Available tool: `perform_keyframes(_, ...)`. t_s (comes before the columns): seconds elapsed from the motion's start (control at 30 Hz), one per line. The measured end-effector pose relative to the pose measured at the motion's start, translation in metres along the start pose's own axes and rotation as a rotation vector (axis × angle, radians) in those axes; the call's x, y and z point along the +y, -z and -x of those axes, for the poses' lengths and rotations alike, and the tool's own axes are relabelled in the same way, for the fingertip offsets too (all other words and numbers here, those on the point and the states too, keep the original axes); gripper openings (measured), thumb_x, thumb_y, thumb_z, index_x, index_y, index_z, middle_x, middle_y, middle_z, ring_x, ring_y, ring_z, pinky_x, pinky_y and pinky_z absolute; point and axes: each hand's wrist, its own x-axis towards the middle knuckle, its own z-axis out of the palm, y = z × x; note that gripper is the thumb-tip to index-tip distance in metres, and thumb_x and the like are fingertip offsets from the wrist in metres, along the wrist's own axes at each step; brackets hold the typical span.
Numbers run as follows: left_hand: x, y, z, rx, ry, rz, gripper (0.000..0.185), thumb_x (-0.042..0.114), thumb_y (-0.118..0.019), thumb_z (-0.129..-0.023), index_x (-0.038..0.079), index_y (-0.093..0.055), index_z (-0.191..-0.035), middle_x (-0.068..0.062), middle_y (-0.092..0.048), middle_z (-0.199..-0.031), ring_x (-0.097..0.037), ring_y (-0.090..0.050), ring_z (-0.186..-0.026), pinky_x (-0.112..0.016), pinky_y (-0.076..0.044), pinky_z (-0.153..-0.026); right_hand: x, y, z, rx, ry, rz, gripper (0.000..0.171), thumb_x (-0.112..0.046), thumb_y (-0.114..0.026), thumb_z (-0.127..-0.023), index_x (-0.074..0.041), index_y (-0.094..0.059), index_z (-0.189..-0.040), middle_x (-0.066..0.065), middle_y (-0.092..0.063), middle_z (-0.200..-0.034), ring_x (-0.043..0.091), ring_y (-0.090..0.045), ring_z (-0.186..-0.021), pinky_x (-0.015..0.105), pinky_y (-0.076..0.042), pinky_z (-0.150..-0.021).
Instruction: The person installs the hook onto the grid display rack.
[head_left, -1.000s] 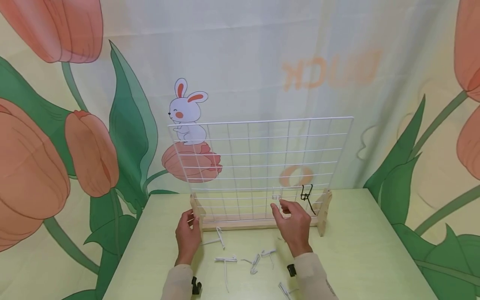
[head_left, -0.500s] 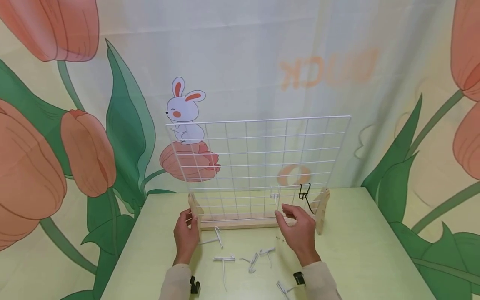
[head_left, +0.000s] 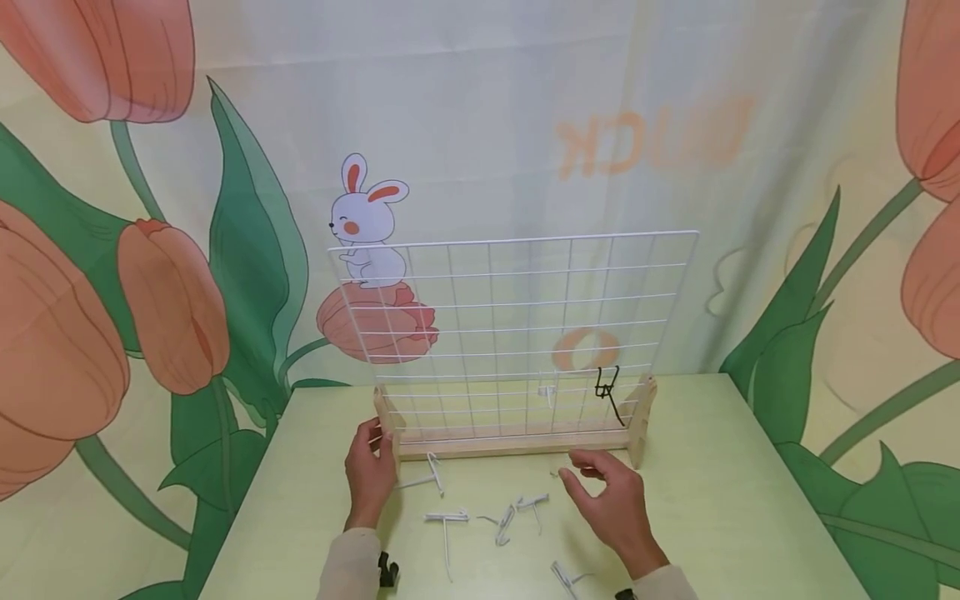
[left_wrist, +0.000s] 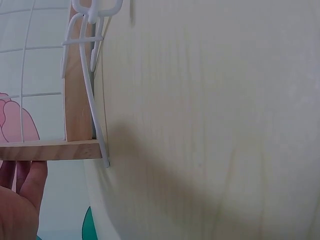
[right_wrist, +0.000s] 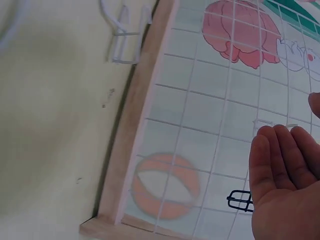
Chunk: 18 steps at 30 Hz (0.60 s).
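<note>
A white wire grid panel (head_left: pixel 491 333) stands upright in a wooden base (head_left: pixel 480 450). My left hand (head_left: pixel 369 479) rests at the base's left foot; in the left wrist view its fingers (left_wrist: pixel 32 182) lie straight against the outer face of that wooden piece. In front of the panel's right half is my right hand (head_left: pixel 611 504), held over the table, thumb and fingers apart, holding nothing. A white hook (head_left: pixel 547 392) hangs low on the grid, and a black hook (head_left: pixel 606 390) hangs to its right. The right wrist view has the right hand's palm (right_wrist: pixel 285 200) turned up, fingers together.
Several white wire hooks lie on the pale yellow table (head_left: pixel 697 467): one (head_left: pixel 433 475) near the left hand, another (head_left: pixel 447 518) nearer me, one (head_left: pixel 566 579) at the front. Small dark specks (head_left: pixel 553 474) lie left of the right hand. A printed flower curtain (head_left: pixel 480 125) hangs behind.
My right hand has moved away from the white hook on the grid, down and toward the right over the table. The left hand stays at the base's left foot.
</note>
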Motion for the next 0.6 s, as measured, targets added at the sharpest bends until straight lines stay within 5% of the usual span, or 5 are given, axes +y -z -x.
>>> perform_keyframes(0.23,0.000,0.001,0.000,0.001,0.013,0.002,0.031,0.015,-0.062,-0.108,0.010,-0.060,-0.139,-0.018,-0.070,-0.131,-0.039,-0.071,-0.119,-0.057,-0.058,-0.099,0.012,0.009,0.027,-0.148,0.000,0.068,0.031,-0.002,-0.088,-0.081,-0.016,-0.079,-0.106,-0.005,-0.080,-0.104,0.013,-0.076,-0.086,0.028,-0.063,-0.075)
perform_keyframes(0.6,0.002,0.002,0.000,-0.008,-0.003,0.004,0.032,0.014,-0.062,-0.107,0.008,-0.060,-0.139,-0.021,-0.070,-0.130,-0.040,-0.071,-0.118,-0.057,-0.058,-0.099,0.040,0.028,0.062,-0.617,-0.062,0.165,0.023,-0.003,-0.080,-0.085,-0.013,-0.078,-0.107,-0.004,-0.077,-0.105,0.020,-0.073,-0.099,0.034,-0.060,-0.082)
